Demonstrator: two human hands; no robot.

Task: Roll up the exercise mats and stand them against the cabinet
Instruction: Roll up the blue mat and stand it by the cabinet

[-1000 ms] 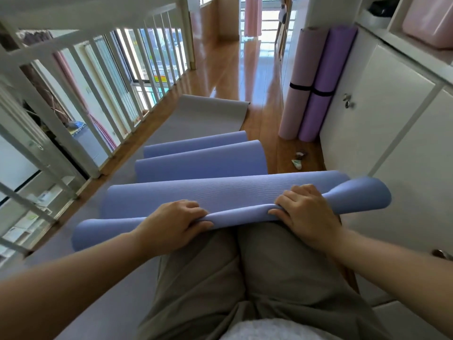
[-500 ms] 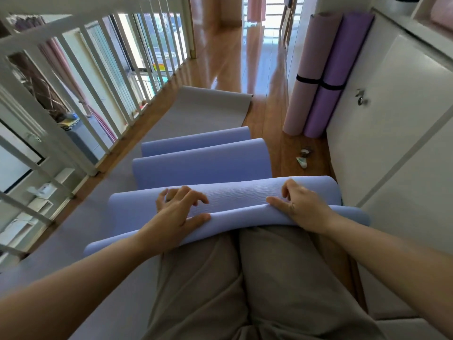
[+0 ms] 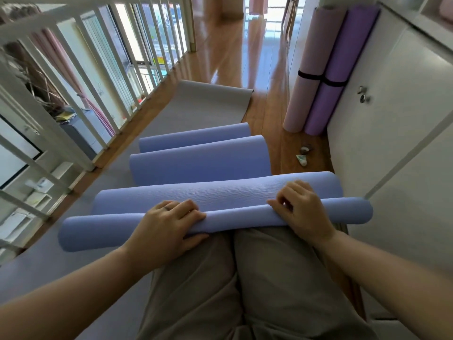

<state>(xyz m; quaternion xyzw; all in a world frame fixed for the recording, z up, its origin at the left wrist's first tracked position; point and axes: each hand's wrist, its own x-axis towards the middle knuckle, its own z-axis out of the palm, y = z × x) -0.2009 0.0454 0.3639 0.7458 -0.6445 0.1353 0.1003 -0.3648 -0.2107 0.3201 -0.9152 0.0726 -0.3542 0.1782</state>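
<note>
Both hands (image 3: 169, 225) (image 3: 305, 213) curl, knuckles up, over the blue mat (image 3: 103, 230) roll

A glossy wooden floor (image 3: 228, 52) runs down a narrow landing and mirrors daylight from a bright opening (image 3: 277, 3) at the far end, where a pink curtain (image 3: 257, 4) hangs. A white railing (image 3: 105, 77) with slim upright bars lines the left side; through it show a window (image 3: 137, 40) and a lower room. A white cabinet (image 3: 404, 123) with a metal knob (image 3: 362, 94) fills the right side. Two small objects (image 3: 304, 155) lie on the floor near its foot.
</note>
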